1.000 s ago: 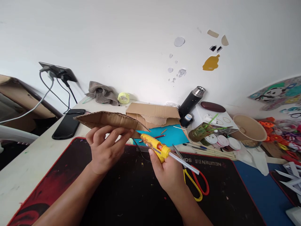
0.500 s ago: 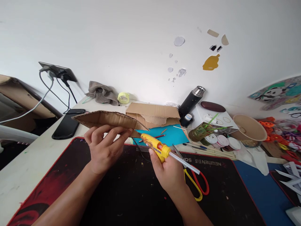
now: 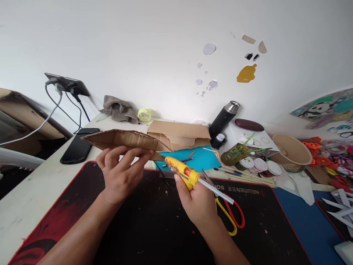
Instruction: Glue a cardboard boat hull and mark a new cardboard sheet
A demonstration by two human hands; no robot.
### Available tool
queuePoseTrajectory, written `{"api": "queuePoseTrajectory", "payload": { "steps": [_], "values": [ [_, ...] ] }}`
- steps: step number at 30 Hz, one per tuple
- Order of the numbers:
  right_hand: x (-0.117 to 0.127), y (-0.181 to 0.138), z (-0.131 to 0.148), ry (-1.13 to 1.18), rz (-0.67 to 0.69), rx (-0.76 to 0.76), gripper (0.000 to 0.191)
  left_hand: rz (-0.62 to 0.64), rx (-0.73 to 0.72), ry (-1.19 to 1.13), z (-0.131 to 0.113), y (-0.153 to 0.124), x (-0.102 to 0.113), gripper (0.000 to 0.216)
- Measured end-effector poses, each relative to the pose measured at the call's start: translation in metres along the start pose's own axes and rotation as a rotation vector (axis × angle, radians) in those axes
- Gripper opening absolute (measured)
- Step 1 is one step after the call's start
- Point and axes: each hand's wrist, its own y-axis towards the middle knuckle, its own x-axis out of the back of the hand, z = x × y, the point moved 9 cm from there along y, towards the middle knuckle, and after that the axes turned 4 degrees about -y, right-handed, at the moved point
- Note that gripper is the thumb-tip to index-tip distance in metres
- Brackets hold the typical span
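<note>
My left hand (image 3: 122, 173) has its fingers closed on a folded, pointed piece of cardboard (image 3: 124, 139), raised above the mat. In my right hand (image 3: 195, 198) is a yellow hot glue gun (image 3: 180, 169), with a long translucent glue stick (image 3: 216, 191) standing out of its back end. The gun's nozzle points left at the right end of the cardboard, close to my left fingertips; whether it touches cannot be made out. Scissors (image 3: 230, 217) with red and yellow handles lie on the dark mat (image 3: 154, 228), partly behind my right hand.
Behind the mat are a cardboard box piece (image 3: 179, 130), a blue sheet (image 3: 209, 156), a black thermos (image 3: 224, 119) and a jar with brushes (image 3: 233, 156). A black phone (image 3: 77, 149) and a grey cloth (image 3: 118, 108) lie left; a round tub (image 3: 292, 147) stands right.
The cardboard and my left hand have shifted very slightly left. The glue gun stays almost in the same place at the cardboard's end.
</note>
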Motion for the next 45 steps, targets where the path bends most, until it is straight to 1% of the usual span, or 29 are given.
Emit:
{"api": "queuePoseTrajectory", "payload": {
  "steps": [7,12,27,33,38,45],
  "values": [
    [-0.002,0.000,-0.001,0.020,0.009,-0.007,0.035,-0.020,-0.055,0.038,-0.006,0.005,0.004,0.040],
    [-0.003,-0.001,0.001,0.029,0.013,-0.006,0.037,0.000,-0.091,0.031,-0.010,0.003,0.003,0.038],
    [-0.004,0.000,0.002,0.011,0.022,0.005,0.035,0.022,-0.100,0.052,-0.012,0.002,0.002,0.039],
    [-0.002,0.001,0.002,-0.019,-0.011,0.022,0.037,0.024,-0.092,0.065,-0.010,0.002,0.002,0.039],
    [0.000,0.001,0.003,-0.023,-0.022,0.032,0.036,0.021,-0.072,0.059,-0.009,0.002,0.002,0.045],
    [0.001,0.001,0.003,-0.019,-0.021,0.022,0.035,0.013,-0.070,0.060,-0.007,0.005,0.003,0.038]
  ]
}}
